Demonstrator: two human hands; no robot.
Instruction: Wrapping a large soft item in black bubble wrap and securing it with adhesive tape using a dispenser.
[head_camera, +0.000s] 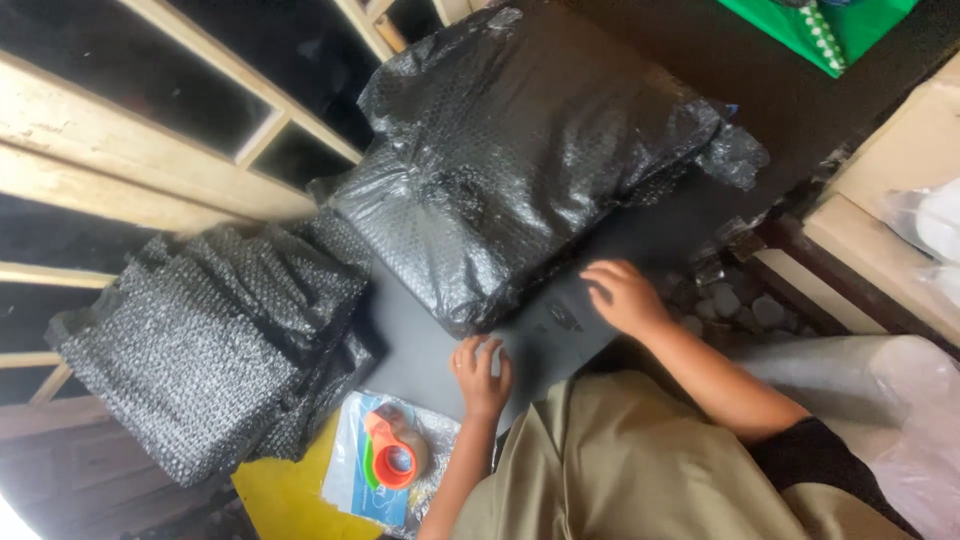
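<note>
Your left hand lies flat with a released grip on the dark sheet at the near edge of the big black bubble-wrap parcel, and your right hand presses open-fingered on the same sheet just right of that parcel, grasping nothing. A stack of black bubble wrap sits to the left, and an orange tape dispenser rests on a plastic bag near your left wrist.
</note>
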